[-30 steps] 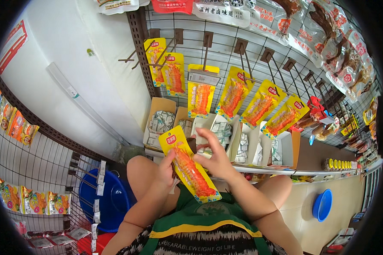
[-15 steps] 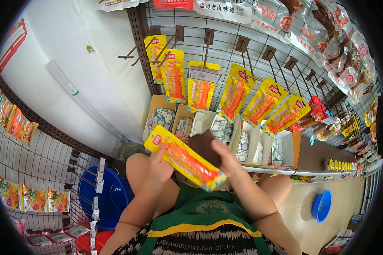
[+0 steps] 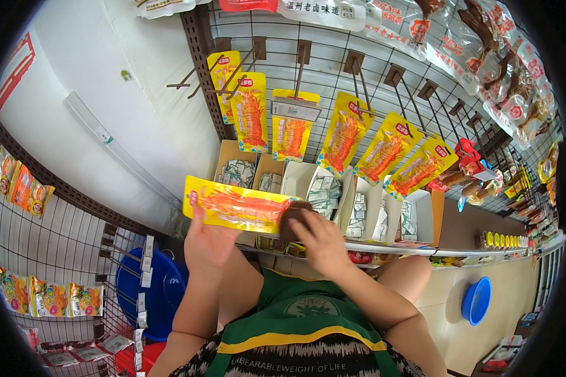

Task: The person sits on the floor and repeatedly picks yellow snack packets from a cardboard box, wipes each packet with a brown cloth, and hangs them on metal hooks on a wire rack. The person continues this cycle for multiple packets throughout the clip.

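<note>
My left hand [image 3: 209, 242] grips one end of a yellow snack packet [image 3: 239, 206] with an orange, shrimp-like picture, its thumb over the front. The packet lies nearly level across my lap, in front of the shelf. A dark brown cloth [image 3: 293, 220] is in my right hand [image 3: 321, 242], pressed against the packet's right end. My right fingers are bent over the cloth. Matching yellow packets [image 3: 290, 131] hang in a row from the hooks above.
Open cardboard boxes [image 3: 431, 217] with small sachets stand on the shelf below the hanging packets. Metal hooks [image 3: 185, 85] jut out at upper left. A large blue tub [image 3: 146, 292] is at lower left, a blue basin [image 3: 477, 301] on the floor at right.
The packet has moved left and turned from slanted to nearly level. My right hand has brought the cloth from behind the packet onto its right end.
</note>
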Action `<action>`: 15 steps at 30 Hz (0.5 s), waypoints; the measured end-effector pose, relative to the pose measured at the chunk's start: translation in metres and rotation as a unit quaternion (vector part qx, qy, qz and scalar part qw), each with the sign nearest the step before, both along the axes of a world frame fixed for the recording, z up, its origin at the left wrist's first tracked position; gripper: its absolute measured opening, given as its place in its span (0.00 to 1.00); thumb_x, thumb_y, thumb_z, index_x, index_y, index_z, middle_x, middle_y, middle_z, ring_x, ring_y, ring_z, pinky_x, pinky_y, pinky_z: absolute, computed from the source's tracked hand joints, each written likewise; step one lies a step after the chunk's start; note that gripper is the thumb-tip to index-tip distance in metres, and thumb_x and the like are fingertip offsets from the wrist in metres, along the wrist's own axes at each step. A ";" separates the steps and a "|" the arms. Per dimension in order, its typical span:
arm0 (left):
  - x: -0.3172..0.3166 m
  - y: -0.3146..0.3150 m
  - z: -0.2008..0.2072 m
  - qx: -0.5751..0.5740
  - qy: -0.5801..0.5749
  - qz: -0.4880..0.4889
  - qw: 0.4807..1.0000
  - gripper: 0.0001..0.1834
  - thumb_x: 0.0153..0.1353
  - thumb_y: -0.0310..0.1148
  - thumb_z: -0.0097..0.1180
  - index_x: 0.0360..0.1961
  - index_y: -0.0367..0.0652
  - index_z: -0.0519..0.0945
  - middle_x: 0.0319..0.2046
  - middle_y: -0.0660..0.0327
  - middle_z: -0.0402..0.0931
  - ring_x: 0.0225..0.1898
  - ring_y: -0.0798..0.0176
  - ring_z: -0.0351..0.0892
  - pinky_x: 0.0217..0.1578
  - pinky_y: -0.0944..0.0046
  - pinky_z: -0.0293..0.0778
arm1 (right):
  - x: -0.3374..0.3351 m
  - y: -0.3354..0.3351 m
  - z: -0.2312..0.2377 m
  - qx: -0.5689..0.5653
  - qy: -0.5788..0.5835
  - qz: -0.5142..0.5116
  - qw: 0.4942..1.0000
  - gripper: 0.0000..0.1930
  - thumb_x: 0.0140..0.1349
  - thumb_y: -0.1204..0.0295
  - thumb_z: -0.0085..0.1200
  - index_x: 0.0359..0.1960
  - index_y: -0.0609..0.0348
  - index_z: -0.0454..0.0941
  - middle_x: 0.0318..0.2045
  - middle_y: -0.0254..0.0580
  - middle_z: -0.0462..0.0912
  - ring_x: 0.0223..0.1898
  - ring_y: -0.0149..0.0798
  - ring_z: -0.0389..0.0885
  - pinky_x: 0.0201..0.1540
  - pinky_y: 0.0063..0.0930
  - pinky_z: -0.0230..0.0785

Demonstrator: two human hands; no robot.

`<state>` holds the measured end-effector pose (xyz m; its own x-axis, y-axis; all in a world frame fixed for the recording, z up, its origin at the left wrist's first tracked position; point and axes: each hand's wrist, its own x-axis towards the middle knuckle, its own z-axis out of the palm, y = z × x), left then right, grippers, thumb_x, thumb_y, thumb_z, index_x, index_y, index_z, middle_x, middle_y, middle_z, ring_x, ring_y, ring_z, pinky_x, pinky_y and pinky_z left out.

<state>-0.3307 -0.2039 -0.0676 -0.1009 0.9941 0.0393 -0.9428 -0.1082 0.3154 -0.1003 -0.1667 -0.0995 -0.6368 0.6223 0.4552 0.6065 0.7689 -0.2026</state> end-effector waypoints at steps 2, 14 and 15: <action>-0.010 -0.001 0.002 0.000 0.034 0.017 0.999 0.27 0.65 0.47 0.37 0.61 0.46 0.56 0.61 0.50 0.56 0.62 0.51 0.56 0.61 0.49 0.52 | 0.028 0.009 -0.025 -0.091 0.084 -0.065 0.990 0.23 0.50 0.82 0.47 0.51 0.58 0.70 0.43 0.52 0.74 0.45 0.49 0.74 0.48 0.37 0.66; 0.064 -0.003 -0.020 -0.074 0.338 0.176 0.922 0.15 0.62 0.29 0.47 0.49 0.37 0.66 0.44 0.57 0.70 0.45 0.65 0.71 0.44 0.65 0.68 | -0.043 -0.005 0.049 -0.515 0.393 0.184 0.739 0.27 0.57 0.75 0.55 0.57 0.62 0.58 0.47 0.43 0.71 0.49 0.31 0.69 0.52 0.25 0.63; 0.066 -0.001 -0.021 -0.056 0.382 0.222 0.895 0.14 0.61 0.28 0.47 0.48 0.37 0.66 0.43 0.58 0.70 0.44 0.65 0.71 0.43 0.65 0.68 | -0.047 -0.008 0.041 -0.521 0.436 0.198 0.707 0.28 0.56 0.76 0.56 0.57 0.63 0.58 0.47 0.43 0.71 0.49 0.31 0.69 0.52 0.25 0.63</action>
